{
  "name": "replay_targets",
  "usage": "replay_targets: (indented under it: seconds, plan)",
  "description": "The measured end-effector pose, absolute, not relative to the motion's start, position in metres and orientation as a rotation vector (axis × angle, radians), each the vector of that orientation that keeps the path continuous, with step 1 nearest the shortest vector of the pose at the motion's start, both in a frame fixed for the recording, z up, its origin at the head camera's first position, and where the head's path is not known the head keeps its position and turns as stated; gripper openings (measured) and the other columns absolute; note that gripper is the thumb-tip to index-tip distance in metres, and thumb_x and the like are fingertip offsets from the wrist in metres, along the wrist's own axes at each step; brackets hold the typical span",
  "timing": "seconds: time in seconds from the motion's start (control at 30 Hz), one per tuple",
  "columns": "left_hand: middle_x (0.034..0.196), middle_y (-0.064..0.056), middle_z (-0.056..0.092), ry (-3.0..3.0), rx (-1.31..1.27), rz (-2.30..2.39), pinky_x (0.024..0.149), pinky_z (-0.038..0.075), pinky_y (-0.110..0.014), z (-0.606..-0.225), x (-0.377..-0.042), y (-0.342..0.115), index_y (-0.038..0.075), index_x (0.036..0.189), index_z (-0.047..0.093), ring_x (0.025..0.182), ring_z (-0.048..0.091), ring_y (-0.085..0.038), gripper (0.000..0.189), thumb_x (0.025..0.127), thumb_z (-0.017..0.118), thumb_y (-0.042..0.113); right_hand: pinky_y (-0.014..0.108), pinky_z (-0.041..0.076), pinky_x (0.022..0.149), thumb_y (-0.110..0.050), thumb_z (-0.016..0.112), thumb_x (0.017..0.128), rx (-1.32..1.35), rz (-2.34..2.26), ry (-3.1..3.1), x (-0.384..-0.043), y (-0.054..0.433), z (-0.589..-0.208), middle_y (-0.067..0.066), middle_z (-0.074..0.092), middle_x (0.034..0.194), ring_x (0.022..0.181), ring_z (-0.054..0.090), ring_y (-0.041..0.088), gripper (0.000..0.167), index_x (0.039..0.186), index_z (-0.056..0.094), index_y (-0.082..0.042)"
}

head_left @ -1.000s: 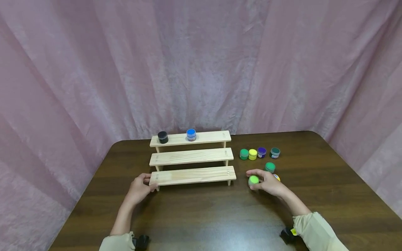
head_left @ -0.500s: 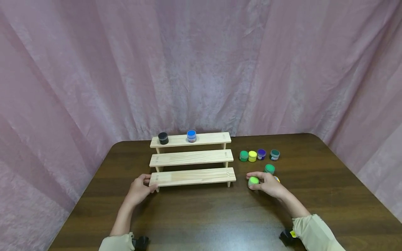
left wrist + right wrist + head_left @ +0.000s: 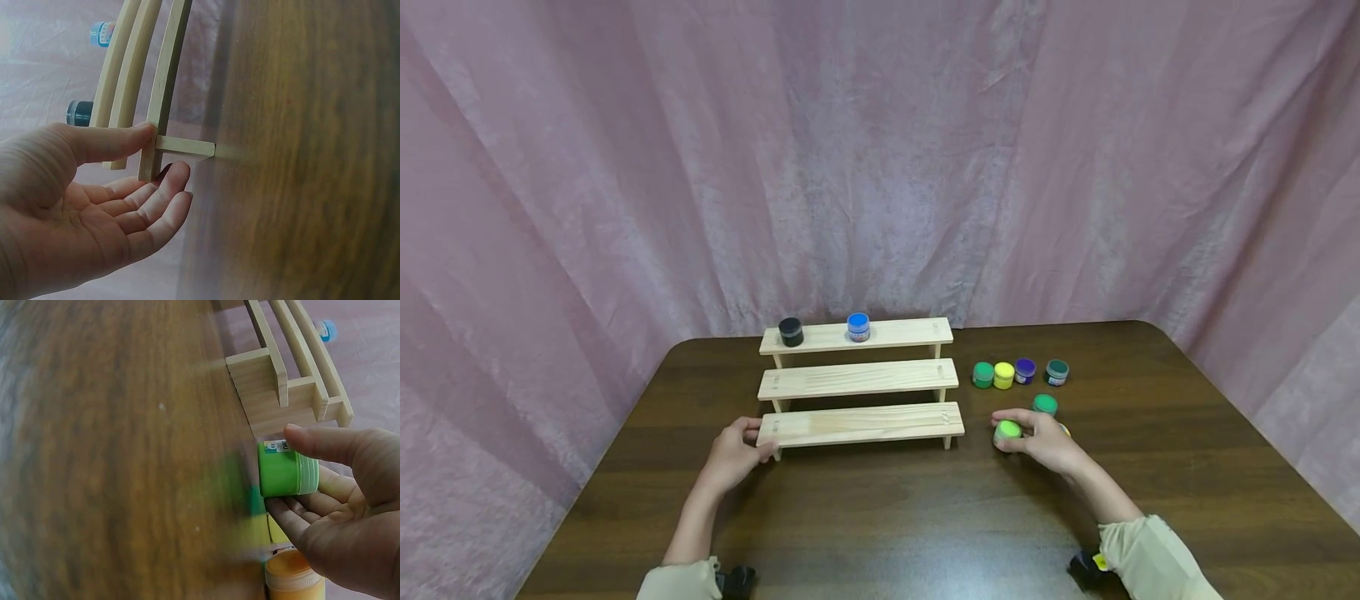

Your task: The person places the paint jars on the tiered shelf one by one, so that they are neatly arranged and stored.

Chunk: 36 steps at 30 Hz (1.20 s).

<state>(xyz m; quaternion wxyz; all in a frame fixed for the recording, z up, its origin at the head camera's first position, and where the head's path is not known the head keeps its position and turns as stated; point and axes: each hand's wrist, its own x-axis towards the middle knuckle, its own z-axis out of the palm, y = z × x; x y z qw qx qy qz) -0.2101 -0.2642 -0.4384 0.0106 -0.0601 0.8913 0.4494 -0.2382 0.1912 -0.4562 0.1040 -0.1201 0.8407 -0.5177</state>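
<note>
A three-step wooden display rack (image 3: 861, 424) stands on the table. My left hand (image 3: 732, 454) pinches the left end of its lowest step; the left wrist view shows the thumb (image 3: 119, 142) on the front edge and fingers curled beneath. On the top step are a black-lidded paint jar (image 3: 791, 332) and a blue paint jar (image 3: 858, 327). To the right of the rack, my right hand (image 3: 1043, 442) holds a light green paint jar (image 3: 1007, 432) between thumb and fingers. In the right wrist view this green jar (image 3: 287, 470) shows a small label by the thumb.
Behind the right hand stand a green jar (image 3: 983, 375), a yellow jar (image 3: 1003, 376), a purple jar (image 3: 1025, 371) and a dark teal jar (image 3: 1056, 372). Another green jar (image 3: 1045, 405) is closer, beside a partly hidden orange jar (image 3: 294, 575). A pink curtain (image 3: 880, 167) hangs behind the table.
The head view has shifted slightly, so the rack and jars sit a little lower in it. Both hands keep their holds, with hardly any visible movement.
</note>
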Motion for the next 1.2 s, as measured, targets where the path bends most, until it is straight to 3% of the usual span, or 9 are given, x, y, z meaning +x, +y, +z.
replay_targets:
  seconds: [0.43,0.77,1.2]
  plan:
    - [0.106,-0.029,0.064,2.784,-0.205,1.404,0.062,0.047,-0.025,-0.437,-0.209,-0.263,-0.014,0.128,0.048,0.068,0.062,-0.013,0.049,0.086,0.068,0.003,0.017,0.049,0.079,-0.015,0.071,0.088,-0.342,-1.527,2.493,-0.241,0.192,-0.453,0.027,0.060,0.131,0.118,0.060,0.036,0.054,0.134,0.052,0.008]
    - [0.104,-0.028,0.065,2.785,-0.183,1.393,0.062,0.047,-0.026,-0.436,-0.209,-0.264,-0.015,0.127,0.048,0.069,0.062,-0.014,0.049,0.086,0.068,0.004,0.017,0.051,0.077,-0.011,0.072,0.086,-0.358,-1.553,2.479,-0.245,0.190,-0.448,0.029,0.060,0.129,0.105,0.066,0.023,0.053,0.131,0.053,0.009]
    - [0.105,-0.029,0.065,2.786,-0.189,1.397,0.063,0.047,-0.027,-0.437,-0.210,-0.264,-0.014,0.126,0.048,0.069,0.062,-0.014,0.049,0.086,0.068,0.005,0.017,0.050,0.078,-0.011,0.071,0.087,-0.346,-1.574,2.515,-0.249,0.190,-0.435,0.030,0.059,0.129,0.104,0.066,0.019,0.049,0.129,0.055,0.008]
